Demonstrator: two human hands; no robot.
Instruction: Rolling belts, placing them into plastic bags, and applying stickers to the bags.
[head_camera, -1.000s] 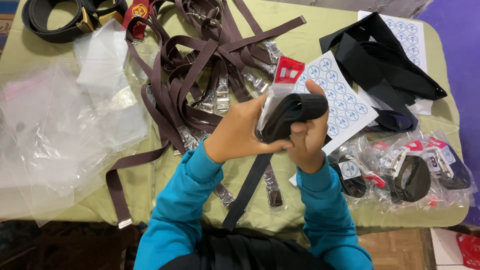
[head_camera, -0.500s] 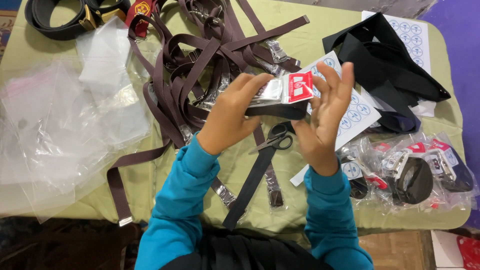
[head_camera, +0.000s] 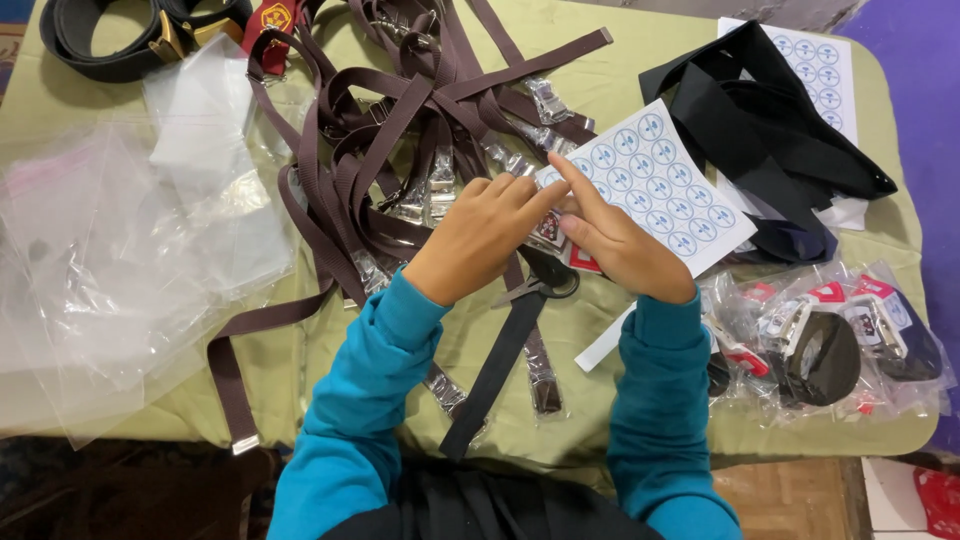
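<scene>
At the counter centre, my left hand and right hand meet at the near corner of a sticker sheet, fingertips pinching there over a small red-labelled packet. A black belt trails below; brown straps lie just left.

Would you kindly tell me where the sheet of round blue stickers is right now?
In the head view, the sticker sheet lies right of centre on the green table, touched by the right hand, between the brown straps and the black straps.
</scene>
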